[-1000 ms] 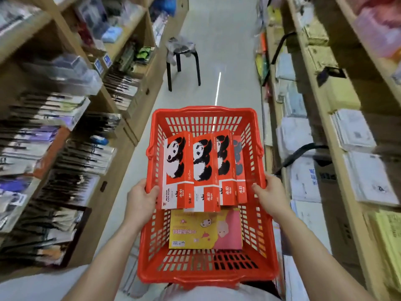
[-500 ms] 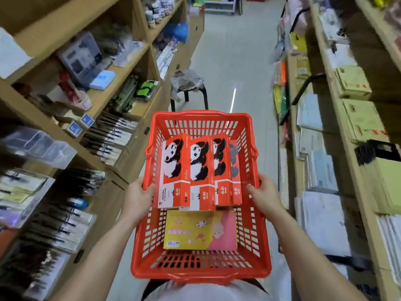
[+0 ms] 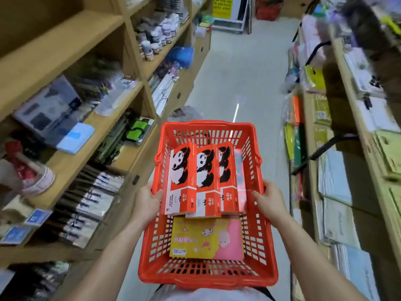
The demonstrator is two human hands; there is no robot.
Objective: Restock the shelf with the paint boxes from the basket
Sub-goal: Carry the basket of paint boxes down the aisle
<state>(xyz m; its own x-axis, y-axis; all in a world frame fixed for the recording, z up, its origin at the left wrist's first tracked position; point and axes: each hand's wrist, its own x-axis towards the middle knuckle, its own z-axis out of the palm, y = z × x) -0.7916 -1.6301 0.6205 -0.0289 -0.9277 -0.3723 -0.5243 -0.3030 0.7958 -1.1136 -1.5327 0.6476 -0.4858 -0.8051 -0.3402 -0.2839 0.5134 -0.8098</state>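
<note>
Both hands are on the red basket (image 3: 208, 276) as we walk down the aisle. Our left hand (image 3: 147, 203) has its fingers wrapped over the left rim, and our right hand (image 3: 269, 199) is clamped the same way on the right rim, so neither is free for a box yet. The paint boxes (image 3: 201, 181) are all inside: a row of red ones with a panda on the front, standing side by side and leaning toward the far end. A yellow and pink flat pack (image 3: 206, 238) lies on the basket floor just in front of them, nearer to us.

What has changed over the last second is the view, not the load. We have lifted our gaze: more of the floor (image 3: 227, 68) ahead shows now, and the left shelves (image 3: 71, 157) have slid past, so that the small jars (image 3: 156, 38) on a higher board and the yellow sign (image 3: 222, 6) at the far end come into sight. The black stool that stood clear ahead a second ago is now all but hidden behind the basket's far rim. The boxes hold the same order as before, and nothing has been taken out.

We judge that we are carrying, looking for the right shelf. Restocking proper has not begun; next we would set the basket down or free one hand.
</note>
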